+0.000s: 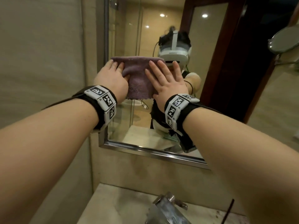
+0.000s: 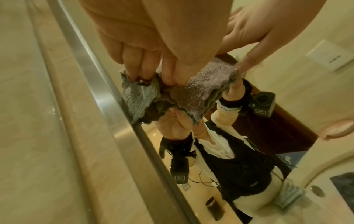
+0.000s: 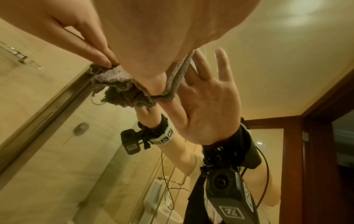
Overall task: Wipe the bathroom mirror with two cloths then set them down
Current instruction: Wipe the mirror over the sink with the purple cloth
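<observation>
Two hands press a purple cloth flat against a bathroom mirror: the right hand lies with fingers straight and spread across its right edge, while the left hand bunches its left edge under curled fingers. Both wristbands carry black-and-white square code tags; no readable writing shows.

Both hands on purple cloth

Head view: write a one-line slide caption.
Both hands, left hand and right hand, press a purple cloth against the bathroom mirror above the faucet.
</observation>
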A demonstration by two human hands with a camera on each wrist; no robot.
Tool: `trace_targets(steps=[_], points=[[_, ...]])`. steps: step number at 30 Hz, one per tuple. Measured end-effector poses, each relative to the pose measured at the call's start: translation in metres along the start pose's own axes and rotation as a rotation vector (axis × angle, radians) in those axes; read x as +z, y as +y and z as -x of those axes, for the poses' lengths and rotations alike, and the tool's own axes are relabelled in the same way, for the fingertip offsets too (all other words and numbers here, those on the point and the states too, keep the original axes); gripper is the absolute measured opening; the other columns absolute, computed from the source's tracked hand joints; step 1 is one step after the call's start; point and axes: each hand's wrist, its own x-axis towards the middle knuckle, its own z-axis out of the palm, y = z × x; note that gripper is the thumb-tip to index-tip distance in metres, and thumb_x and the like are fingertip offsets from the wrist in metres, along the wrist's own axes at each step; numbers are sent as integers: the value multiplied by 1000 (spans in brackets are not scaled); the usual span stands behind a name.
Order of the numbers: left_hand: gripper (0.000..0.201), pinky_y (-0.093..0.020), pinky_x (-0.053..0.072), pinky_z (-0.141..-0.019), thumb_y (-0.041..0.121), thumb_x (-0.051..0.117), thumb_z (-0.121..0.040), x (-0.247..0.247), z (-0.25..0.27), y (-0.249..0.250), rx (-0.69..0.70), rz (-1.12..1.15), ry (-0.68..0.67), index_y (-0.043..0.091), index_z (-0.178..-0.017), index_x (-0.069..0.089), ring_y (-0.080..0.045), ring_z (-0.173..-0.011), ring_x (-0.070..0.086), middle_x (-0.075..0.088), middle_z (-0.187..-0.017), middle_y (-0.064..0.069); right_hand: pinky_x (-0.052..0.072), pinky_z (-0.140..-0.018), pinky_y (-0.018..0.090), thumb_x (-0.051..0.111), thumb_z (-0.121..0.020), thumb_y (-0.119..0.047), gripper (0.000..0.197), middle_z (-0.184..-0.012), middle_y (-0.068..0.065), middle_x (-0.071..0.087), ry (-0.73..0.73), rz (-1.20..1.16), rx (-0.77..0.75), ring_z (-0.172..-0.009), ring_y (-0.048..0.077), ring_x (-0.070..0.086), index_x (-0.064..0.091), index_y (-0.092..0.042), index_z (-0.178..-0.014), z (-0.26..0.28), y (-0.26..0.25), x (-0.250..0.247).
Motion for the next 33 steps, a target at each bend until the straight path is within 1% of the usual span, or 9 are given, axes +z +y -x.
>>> trace_targets(steps=[2,7,9,13,17,21,26,30,33], points=[[50,-38,-1,-116,31,14,-103,4,-1,-7,-14,5,-5,16,-150,12,-29,-144,9,6,-156,-14,-19,-108,51,35,-95,-44,77,-154,1,-25,18,-11,-9,-141,23,-22,-17,-22,-147,-6,-6,-2],[52,-39,0,-116,34,22,-101,9,0,-24,9,-83,-7,15,-150,15,-29,-143,9,8,-156,-15,-19,-107,52,35,-94,-48,78,-155,1,-22,62,18,-24,-142,22,-19,-15,-23,-147,-19,-17,-7],[53,-39,-1,-116,35,22,-101,8,0,-25,16,-110,-19,15,-150,14,-29,-144,7,8,-156,-15,-20,-106,52,35,-93,-51,79,-155,1,-23,69,25,-27,-142,22,-20,-16,-23,-147,-21,-16,-8],[53,-38,-2,-116,37,18,-102,6,0,-20,-11,-54,-33,15,-150,13,-28,-144,6,6,-156,-15,-23,-103,51,34,-93,-54,79,-155,0,-21,88,54,-54,-143,21,-18,-15,-25,-148,-17,-5,-9],[55,-38,-3,-116,42,20,-101,2,-2,-13,0,-15,-6,20,-150,12,-30,-144,2,-1,-156,-16,-24,-102,51,33,-92,-55,79,-155,-2,-22,84,56,-49,-142,20,-19,-15,-25,-147,-8,8,-7],[55,-39,-4,-116,44,20,-100,-15,-2,6,85,-14,71,23,-150,10,-33,-143,-3,-8,-154,-22,-24,-104,51,28,-92,-55,76,-155,-2,-23,67,63,-6,-142,20,-21,-16,-26,-147,11,35,0],[55,-39,-6,-115,46,21,-99,-52,-6,40,150,12,126,31,-149,4,-34,-143,-7,-14,-153,-22,-25,-103,52,23,-92,-57,75,-154,-2,-25,23,131,59,-141,21,-22,-19,-26,-146,43,80,10],[55,-39,-6,-115,45,21,-99,-79,-11,60,184,36,158,31,-149,3,-34,-143,-6,-15,-153,-20,-22,-105,53,24,-93,-57,76,-152,-2,-30,-47,136,96,-140,20,-25,-23,-26,-144,63,114,13],[55,-38,-8,-114,44,21,-100,-100,-14,79,206,82,176,31,-150,2,-33,-143,-7,-15,-153,-19,-24,-104,50,26,-94,-56,77,-151,-3,-30,-58,148,146,-140,19,-25,-24,-26,-144,79,136,15]])
